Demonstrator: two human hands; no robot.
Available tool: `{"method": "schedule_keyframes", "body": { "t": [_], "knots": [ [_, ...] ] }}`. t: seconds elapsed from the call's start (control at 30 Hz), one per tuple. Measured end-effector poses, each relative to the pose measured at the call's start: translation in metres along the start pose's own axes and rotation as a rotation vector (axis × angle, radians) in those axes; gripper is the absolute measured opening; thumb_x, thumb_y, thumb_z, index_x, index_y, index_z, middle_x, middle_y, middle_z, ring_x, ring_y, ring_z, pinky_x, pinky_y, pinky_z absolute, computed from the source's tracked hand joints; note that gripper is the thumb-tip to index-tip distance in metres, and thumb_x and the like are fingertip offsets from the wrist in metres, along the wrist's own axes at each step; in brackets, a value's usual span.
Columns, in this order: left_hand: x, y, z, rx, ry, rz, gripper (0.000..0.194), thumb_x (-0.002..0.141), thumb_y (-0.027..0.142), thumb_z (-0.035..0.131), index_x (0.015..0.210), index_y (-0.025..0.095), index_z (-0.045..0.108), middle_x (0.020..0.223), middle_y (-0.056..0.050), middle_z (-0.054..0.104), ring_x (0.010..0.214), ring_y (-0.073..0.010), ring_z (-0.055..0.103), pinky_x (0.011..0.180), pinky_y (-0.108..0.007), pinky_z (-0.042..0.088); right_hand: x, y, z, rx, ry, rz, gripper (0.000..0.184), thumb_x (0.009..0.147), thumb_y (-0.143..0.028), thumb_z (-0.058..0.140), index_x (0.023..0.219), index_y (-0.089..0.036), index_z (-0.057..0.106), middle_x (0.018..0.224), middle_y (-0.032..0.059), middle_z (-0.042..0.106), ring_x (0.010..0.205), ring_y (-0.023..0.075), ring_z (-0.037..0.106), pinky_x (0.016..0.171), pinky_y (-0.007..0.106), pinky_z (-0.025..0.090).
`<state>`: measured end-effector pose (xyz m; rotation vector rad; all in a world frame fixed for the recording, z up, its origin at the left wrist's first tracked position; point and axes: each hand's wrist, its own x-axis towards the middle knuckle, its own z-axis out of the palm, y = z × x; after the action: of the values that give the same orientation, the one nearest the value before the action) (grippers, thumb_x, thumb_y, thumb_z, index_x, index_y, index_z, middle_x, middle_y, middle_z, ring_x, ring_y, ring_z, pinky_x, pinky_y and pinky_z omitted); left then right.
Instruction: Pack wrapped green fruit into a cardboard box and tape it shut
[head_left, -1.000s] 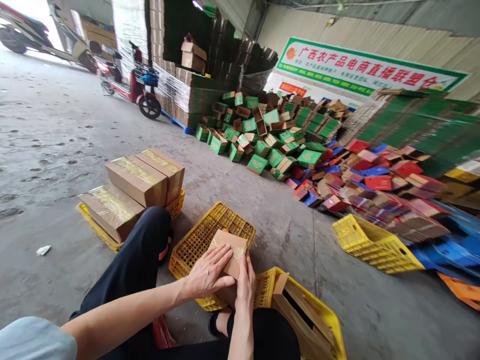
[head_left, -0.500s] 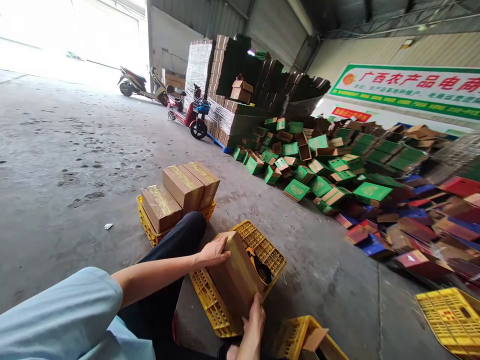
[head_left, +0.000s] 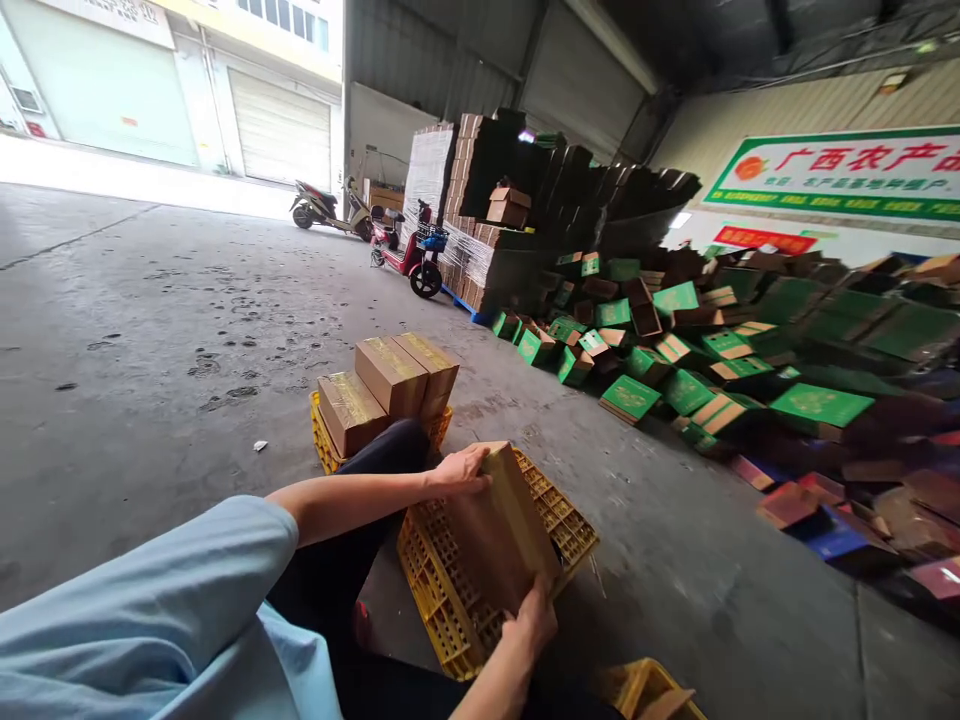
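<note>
A long brown cardboard box [head_left: 501,535] with yellowish tape along its edge is tilted over an upturned yellow plastic crate [head_left: 442,610]. At its far end my left hand [head_left: 459,472] grips the top, with the thumb over the taped face. My right hand [head_left: 531,622] is closed around the near lower end. The box hides most of the crate's middle, and only a bit of something dark shows behind its right edge.
Several taped boxes [head_left: 394,378] sit on another yellow crate [head_left: 324,436] beyond my knee. A third yellow crate [head_left: 634,688] is at the bottom right. Open green cartons [head_left: 628,398] are heaped on the right, and a red scooter [head_left: 409,258] stands farther off.
The view has swung left, so the scene shifts right. The box is lifted slightly off the crate, both hands still on it. The tape dispenser beside it has gone behind the box.
</note>
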<state>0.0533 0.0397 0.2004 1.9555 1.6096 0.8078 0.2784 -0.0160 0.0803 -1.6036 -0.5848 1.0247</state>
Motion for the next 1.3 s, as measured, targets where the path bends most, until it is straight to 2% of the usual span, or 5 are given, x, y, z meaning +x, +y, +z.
{"method": "schedule_keyframes", "body": {
  "t": [0.2, 0.53, 0.73, 0.93, 1.3],
  "knots": [
    [0.025, 0.023, -0.043, 0.055, 0.070, -0.019, 0.054, 0.089, 0.044, 0.063, 0.136, 0.019, 0.054, 0.126, -0.012, 0.069, 0.114, -0.0295, 0.067, 0.096, -0.038, 0.052, -0.011, -0.033, 0.000, 0.188, 0.024, 0.038, 0.091, 0.065, -0.073, 0.069, 0.138, -0.020, 0.059, 0.148, 0.0157, 0.055, 0.131, 0.0384, 0.059, 0.075, 0.040, 0.065],
    [0.007, -0.040, -0.151, -0.254, 0.264, -0.066, 0.055, 0.085, 0.057, 0.065, 0.125, 0.020, 0.063, 0.119, -0.009, 0.071, 0.108, -0.0280, 0.066, 0.093, -0.036, 0.052, -0.033, -0.086, 0.034, 0.212, -0.424, -0.194, 0.085, 0.073, -0.069, 0.074, 0.143, -0.023, 0.059, 0.139, 0.0165, 0.065, 0.126, 0.0362, 0.063, 0.088, 0.049, 0.062],
    [-0.004, -0.102, -0.232, -0.420, 0.376, -0.154, 0.055, 0.081, 0.059, 0.066, 0.116, 0.017, 0.066, 0.115, -0.009, 0.071, 0.106, -0.0273, 0.065, 0.090, -0.034, 0.050, -0.083, -0.132, 0.107, 0.090, -0.655, -0.277, 0.084, 0.081, -0.064, 0.070, 0.153, -0.028, 0.048, 0.160, 0.0095, 0.045, 0.142, 0.0355, 0.049, 0.101, 0.049, 0.058],
    [-0.023, -0.191, -0.312, -0.391, 0.499, -0.319, 0.062, 0.078, 0.071, 0.063, 0.103, 0.015, 0.072, 0.088, -0.003, 0.069, 0.084, -0.0212, 0.059, 0.073, -0.028, 0.043, -0.141, -0.119, 0.202, 0.096, -0.917, -0.168, 0.079, 0.085, -0.062, 0.070, 0.153, -0.030, 0.047, 0.166, 0.0077, 0.036, 0.149, 0.0349, 0.040, 0.108, 0.053, 0.052],
    [-0.007, -0.337, -0.339, -0.478, 0.490, -0.458, 0.070, 0.068, 0.081, 0.067, 0.091, 0.014, 0.072, 0.070, 0.001, 0.060, 0.068, -0.0144, 0.049, 0.060, -0.023, 0.033, -0.172, -0.052, 0.330, 0.099, -0.973, 0.030, 0.089, 0.082, -0.060, 0.076, 0.158, -0.039, 0.034, 0.163, 0.0045, 0.042, 0.150, 0.0305, 0.038, 0.113, 0.051, 0.046]
  ]
}}
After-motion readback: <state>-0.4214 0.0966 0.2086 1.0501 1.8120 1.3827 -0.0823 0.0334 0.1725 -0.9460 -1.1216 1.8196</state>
